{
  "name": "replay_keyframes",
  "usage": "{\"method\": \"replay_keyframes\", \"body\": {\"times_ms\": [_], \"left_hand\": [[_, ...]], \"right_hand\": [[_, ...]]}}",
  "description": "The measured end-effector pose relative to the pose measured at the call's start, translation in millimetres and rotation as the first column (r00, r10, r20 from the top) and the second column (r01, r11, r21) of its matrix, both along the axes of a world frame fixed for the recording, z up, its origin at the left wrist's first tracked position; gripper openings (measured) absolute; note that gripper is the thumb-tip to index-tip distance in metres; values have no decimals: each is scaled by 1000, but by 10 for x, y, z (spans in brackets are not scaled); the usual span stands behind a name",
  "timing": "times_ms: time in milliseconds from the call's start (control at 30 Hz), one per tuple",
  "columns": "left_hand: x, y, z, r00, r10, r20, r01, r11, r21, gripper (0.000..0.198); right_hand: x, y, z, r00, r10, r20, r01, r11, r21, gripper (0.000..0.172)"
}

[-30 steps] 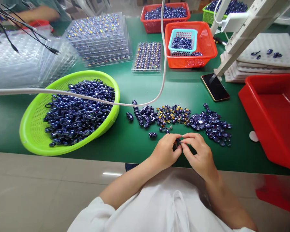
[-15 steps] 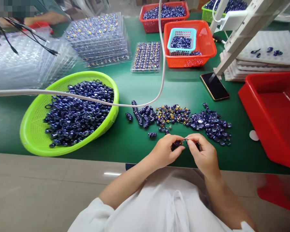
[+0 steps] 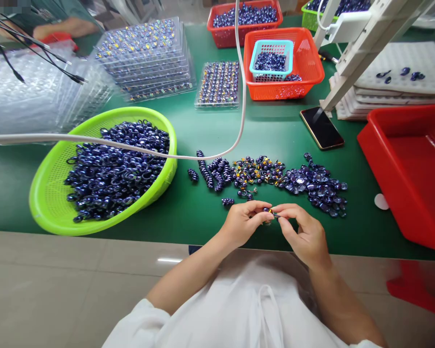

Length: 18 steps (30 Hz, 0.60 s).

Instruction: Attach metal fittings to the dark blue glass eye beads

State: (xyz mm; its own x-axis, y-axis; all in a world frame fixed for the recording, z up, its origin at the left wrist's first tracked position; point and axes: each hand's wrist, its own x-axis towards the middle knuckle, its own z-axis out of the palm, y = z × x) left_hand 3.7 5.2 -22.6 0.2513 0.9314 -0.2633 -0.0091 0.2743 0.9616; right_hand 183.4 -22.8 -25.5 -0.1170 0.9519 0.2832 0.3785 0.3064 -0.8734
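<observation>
Near the table's front edge my left hand (image 3: pixel 243 222) pinches a small dark, shiny piece (image 3: pixel 267 210) with a bit of yellow on it. My right hand (image 3: pixel 304 232) meets it fingertip to fingertip, its thumb and forefinger closed on the same piece's right end; fingers partly hide the piece. Just beyond the hands lie dark pieces with yellow parts (image 3: pixel 258 169). To their right is a pile of dark round caps (image 3: pixel 322 191), and to their left are stacked rows of dark rings (image 3: pixel 220 173). A green basket (image 3: pixel 39 193) full of dark rings stands at the left.
A white cable (image 3: pixel 243 96) loops over the table. Behind stand stacked clear trays (image 3: pixel 145 72), one filled tray (image 3: pixel 217 84) and an orange basket (image 3: pixel 304 89). A phone (image 3: pixel 322 128), a metal post (image 3: pixel 362 53) and a red bin (image 3: pixel 406 193) are at the right. Another person's arm (image 3: pixel 63 28) shows top left.
My left hand has shifted slightly left, and its fingers have straightened. The held piece with its yellow bit now shows between the fingertips. My right hand's fingers reach a little further left.
</observation>
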Motion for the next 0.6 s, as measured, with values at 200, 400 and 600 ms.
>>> {"method": "replay_keyframes", "body": {"times_ms": [200, 400, 600], "left_hand": [[-19, 22, -31, 999, 27, 34, -26, 999, -38, 24], [15, -8, -85, 961, -8, -278, 115, 922, 370, 29], [32, -57, -5, 966, 18, -259, 130, 831, 541, 35]], "right_hand": [[50, -44, -43, 963, 4, -268, -21, 998, -60, 16], [14, -8, -41, 875, -241, -420, 158, 962, -224, 8], [22, -3, -53, 796, -301, -525, 136, 935, -329, 5]]}}
